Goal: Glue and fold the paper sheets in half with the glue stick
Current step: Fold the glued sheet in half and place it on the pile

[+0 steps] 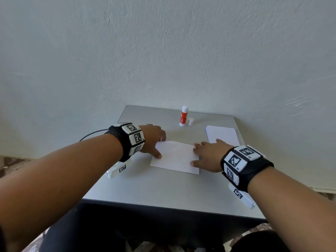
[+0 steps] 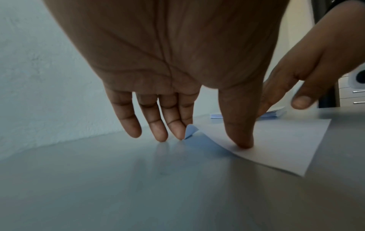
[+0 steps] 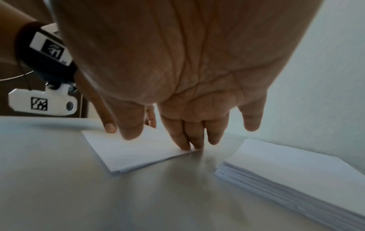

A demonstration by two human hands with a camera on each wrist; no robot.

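Note:
A white paper sheet (image 1: 175,157) folded over on itself lies in the middle of the grey table (image 1: 163,188). My left hand (image 1: 154,140) rests on its left end, thumb (image 2: 242,137) pressing the top layer down, fingers straight at the far left corner, where the paper (image 2: 276,140) lifts slightly. My right hand (image 1: 205,155) presses the right end of the sheet (image 3: 136,151) with straight fingers (image 3: 189,140). The red-and-white glue stick (image 1: 183,116) stands upright and uncapped at the far edge, its white cap (image 1: 190,121) beside it.
A stack of white paper sheets (image 1: 222,135) lies at the right side of the table, close to my right hand; the same stack (image 3: 296,171) fills the right of the right wrist view. A pale wall rises directly behind the table. The table's near edge is close to me.

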